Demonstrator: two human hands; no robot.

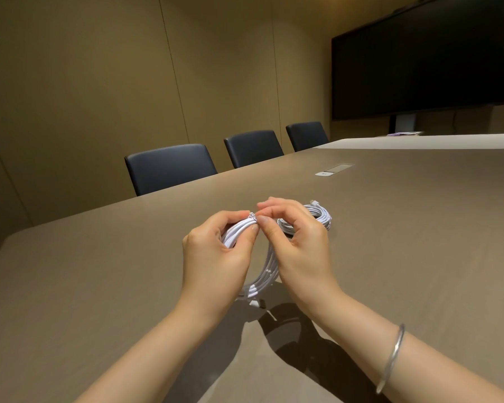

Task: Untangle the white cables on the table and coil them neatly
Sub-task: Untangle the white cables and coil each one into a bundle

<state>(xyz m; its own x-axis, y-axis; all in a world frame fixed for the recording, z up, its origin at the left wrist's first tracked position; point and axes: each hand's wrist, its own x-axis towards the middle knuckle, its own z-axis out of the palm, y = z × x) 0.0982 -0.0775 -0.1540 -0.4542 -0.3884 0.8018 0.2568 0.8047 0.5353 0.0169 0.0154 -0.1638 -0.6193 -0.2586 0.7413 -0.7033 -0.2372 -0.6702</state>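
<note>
Both bare forearms reach forward over the broad brown matte worktop (390, 228) and meet at its middle, wrists raised, palms turned toward each other. The left hand (216, 251) has its fingers curled over the top of an upright loop of white round cable (266, 266), thumb pressed against the strands from the near side, so its grip is closed around the bundle. The right hand (297, 242) comes in from the other side with thumb and forefinger pinched narrow on the same bundle, right where the strands bunch just beyond the left thumb; the other fingers are loosely curled above.

From that shared grip the held loop hangs down between the two wrists, its lowest part with a white plug end (255, 302) touching the worktop just below the palms. Beyond the right hand's knuckles, partly hidden by them, a second coil of white cable (320, 218) lies flat on the worktop.

A thin silver metal bangle (390, 359) circles the right forearm, well back from the grip.
</note>
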